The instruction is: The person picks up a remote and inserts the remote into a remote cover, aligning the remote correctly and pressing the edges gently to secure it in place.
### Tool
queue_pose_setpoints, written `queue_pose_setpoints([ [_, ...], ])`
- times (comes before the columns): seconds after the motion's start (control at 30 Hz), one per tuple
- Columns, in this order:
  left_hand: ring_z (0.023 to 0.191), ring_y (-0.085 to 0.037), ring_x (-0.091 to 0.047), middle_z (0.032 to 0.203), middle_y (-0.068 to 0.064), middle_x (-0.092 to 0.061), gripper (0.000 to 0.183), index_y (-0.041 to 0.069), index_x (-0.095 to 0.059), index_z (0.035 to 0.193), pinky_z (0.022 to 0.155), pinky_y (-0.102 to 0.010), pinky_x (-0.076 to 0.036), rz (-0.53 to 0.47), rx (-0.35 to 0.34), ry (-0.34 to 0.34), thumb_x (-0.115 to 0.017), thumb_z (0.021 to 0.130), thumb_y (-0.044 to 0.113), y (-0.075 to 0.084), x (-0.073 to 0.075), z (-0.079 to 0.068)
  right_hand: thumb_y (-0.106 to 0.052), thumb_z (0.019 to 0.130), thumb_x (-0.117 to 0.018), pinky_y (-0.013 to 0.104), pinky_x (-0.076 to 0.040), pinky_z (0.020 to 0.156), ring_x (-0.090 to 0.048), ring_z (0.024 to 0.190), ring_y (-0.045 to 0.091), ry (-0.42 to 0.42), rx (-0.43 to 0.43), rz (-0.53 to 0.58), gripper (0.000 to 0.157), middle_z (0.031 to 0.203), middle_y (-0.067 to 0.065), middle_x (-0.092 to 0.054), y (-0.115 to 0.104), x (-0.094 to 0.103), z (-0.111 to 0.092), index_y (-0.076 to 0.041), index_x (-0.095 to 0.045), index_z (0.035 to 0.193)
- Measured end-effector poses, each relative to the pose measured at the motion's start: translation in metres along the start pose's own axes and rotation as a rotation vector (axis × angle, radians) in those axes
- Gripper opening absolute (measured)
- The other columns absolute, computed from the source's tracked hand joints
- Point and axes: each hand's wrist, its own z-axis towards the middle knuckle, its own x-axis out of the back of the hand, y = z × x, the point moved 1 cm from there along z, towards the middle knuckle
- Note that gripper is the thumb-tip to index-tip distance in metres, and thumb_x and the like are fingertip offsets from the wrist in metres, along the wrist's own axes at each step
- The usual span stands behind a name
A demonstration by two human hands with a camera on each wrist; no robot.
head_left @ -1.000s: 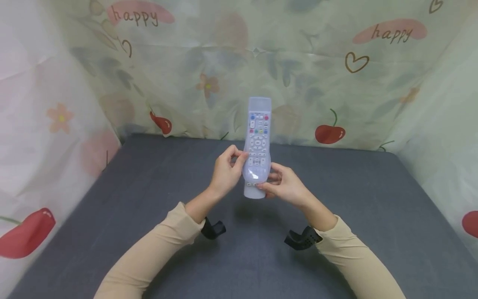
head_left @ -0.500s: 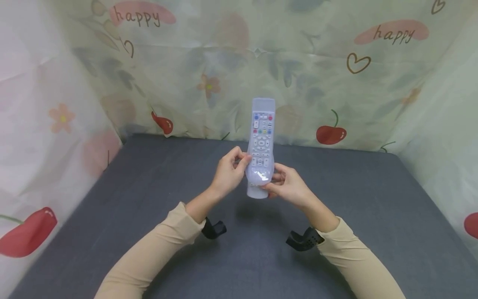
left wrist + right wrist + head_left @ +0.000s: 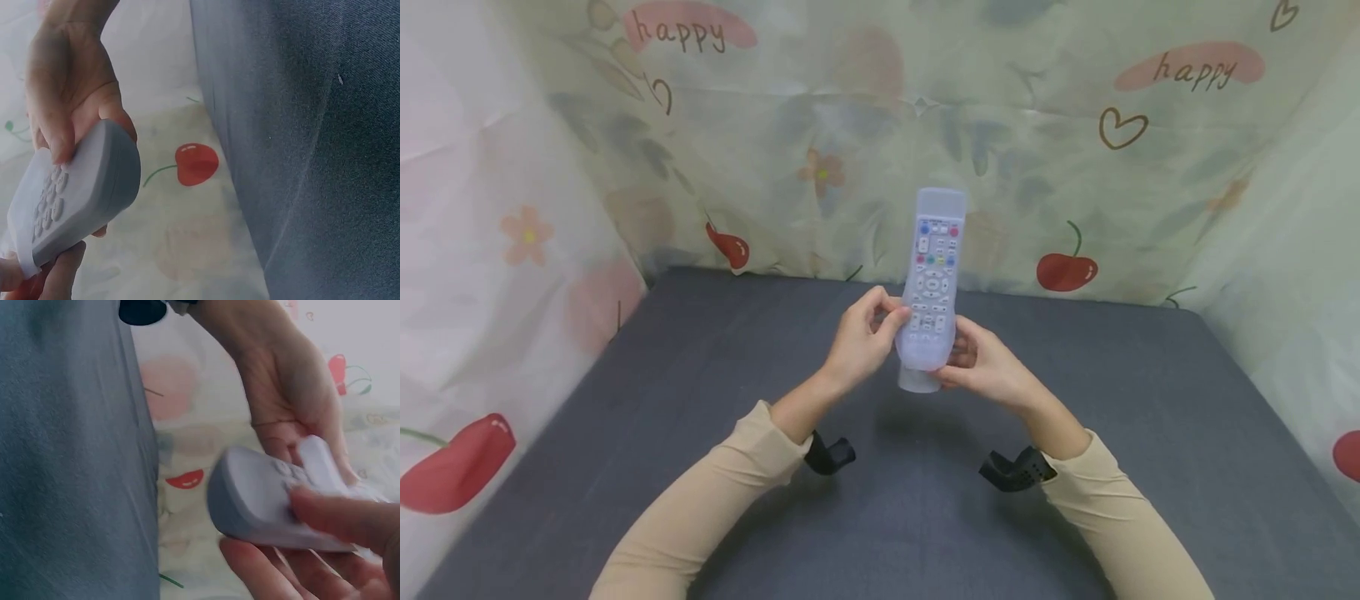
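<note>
A light-coloured remote control (image 3: 931, 287) with white and coloured buttons is held nearly upright above the table, top leaning slightly right. A translucent sleeve (image 3: 942, 204) surrounds most of it and extends beyond its top. The remote's bare lower end (image 3: 919, 381) sticks out below; some buttons show past the sleeve's edge (image 3: 26, 240) in the left wrist view. My left hand (image 3: 865, 337) pinches the sleeve's left side between thumb and curled fingers. With my right hand (image 3: 992, 367) I grip the lower end, thumb (image 3: 344, 515) across its front, fingers behind.
A dark grey cloth-covered table (image 3: 700, 375) lies beneath both hands. Behind it hangs a patterned curtain (image 3: 850, 150), with more curtain at both sides. Black wrist mounts (image 3: 1018, 469) hang under both forearms.
Both hands and the remote have shifted slightly right, and the top leans a little more that way. The bare end looks slightly shorter below the sleeve. Both hands keep their hold.
</note>
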Motion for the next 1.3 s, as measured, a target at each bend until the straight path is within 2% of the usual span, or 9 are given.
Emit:
queue_pose_setpoints([
  [0.1,0.064,-0.018,-0.056,0.107,-0.024,-0.064,0.016,-0.004,-0.047,0.082,0.049,-0.02,-0.039,-0.006,0.0,0.007,-0.054,0.093,0.004,0.001,0.001,0.0,0.002,0.084,-0.065,0.033,-0.054,0.08,-0.055,0.112,0.034,-0.042,0.023,-0.011,0.074,0.136,0.024,-0.045,-0.003,0.004,0.0,-0.005,-0.023,0.145],
  [0.17,0.06,-0.018,-0.054,0.107,-0.024,-0.064,0.016,-0.004,-0.047,0.082,0.047,-0.019,-0.038,-0.011,0.001,0.012,-0.054,0.093,0.004,0.0,0.001,-0.001,-0.004,0.086,-0.065,0.035,-0.054,0.084,-0.055,0.114,0.031,-0.009,0.016,-0.013,0.071,0.137,0.023,-0.046,-0.006,0.006,0.001,-0.006,-0.025,0.144],
  [0.37,0.062,-0.022,-0.057,0.109,-0.025,-0.064,0.016,-0.004,-0.048,0.081,0.047,-0.019,-0.037,-0.019,0.002,0.005,-0.056,0.092,0.004,-0.003,-0.003,-0.003,-0.023,0.094,-0.057,0.038,-0.056,0.081,-0.062,0.097,0.007,0.282,-0.02,0.03,0.045,0.118,0.012,-0.06,-0.011,0.011,0.004,-0.003,-0.045,0.132],
  [0.57,0.079,-0.031,-0.068,0.113,-0.023,-0.063,0.013,-0.004,-0.05,0.091,0.055,-0.021,-0.045,-0.021,0.078,-0.015,-0.056,0.093,0.008,-0.006,-0.007,-0.005,-0.017,0.091,-0.061,0.024,-0.057,0.068,-0.063,0.083,-0.001,0.426,0.006,0.049,0.036,0.094,-0.013,-0.063,-0.009,0.009,0.004,0.007,-0.056,0.118],
  [0.67,0.087,-0.033,-0.068,0.117,-0.021,-0.06,0.019,-0.001,-0.049,0.104,0.063,-0.027,-0.052,-0.026,0.179,-0.076,-0.054,0.095,0.016,-0.009,-0.008,-0.006,-0.015,0.09,-0.063,0.022,-0.056,0.065,-0.063,0.081,-0.002,0.464,0.014,0.066,0.035,0.09,-0.015,-0.064,-0.009,0.008,0.003,0.009,-0.057,0.115],
  [0.83,0.109,-0.036,-0.061,0.131,-0.019,-0.051,0.041,0.012,-0.034,0.136,0.076,-0.043,-0.057,-0.089,0.333,-0.288,-0.041,0.101,0.032,-0.015,-0.009,-0.009,-0.013,0.088,-0.065,0.021,-0.056,0.063,-0.063,0.076,-0.002,0.514,0.013,0.09,0.034,0.083,-0.019,-0.064,-0.01,0.008,0.002,0.012,-0.06,0.11],
  [1.0,0.113,-0.04,-0.058,0.135,-0.02,-0.049,0.045,0.023,-0.025,0.145,0.081,-0.052,-0.054,-0.14,0.406,-0.382,-0.031,0.103,0.036,-0.015,-0.01,-0.01,-0.01,0.087,-0.065,0.02,-0.056,0.064,-0.064,0.074,-0.001,0.542,0.021,0.14,0.009,0.079,-0.02,-0.065,-0.009,0.007,0.003,-0.01,-0.07,0.094],
  [1.13,0.114,-0.043,-0.055,0.137,-0.02,-0.045,0.047,0.025,-0.022,0.146,0.083,-0.055,-0.052,-0.159,0.45,-0.414,-0.026,0.102,0.04,-0.014,-0.011,-0.011,-0.009,0.086,-0.066,0.02,-0.056,0.067,-0.064,0.075,0.0,0.546,0.047,0.202,0.019,0.08,-0.016,-0.067,-0.009,0.007,0.003,-0.028,-0.068,0.081],
  [1.3,0.114,-0.042,-0.056,0.136,-0.02,-0.045,0.046,0.024,-0.025,0.146,0.077,-0.048,-0.056,-0.203,0.446,-0.413,-0.027,0.102,0.039,-0.016,-0.012,-0.011,-0.006,0.086,-0.065,0.019,-0.056,0.067,-0.064,0.073,0.0,0.557,0.044,0.235,0.026,0.08,-0.017,-0.066,-0.01,0.007,0.003,-0.031,-0.068,0.077],
])
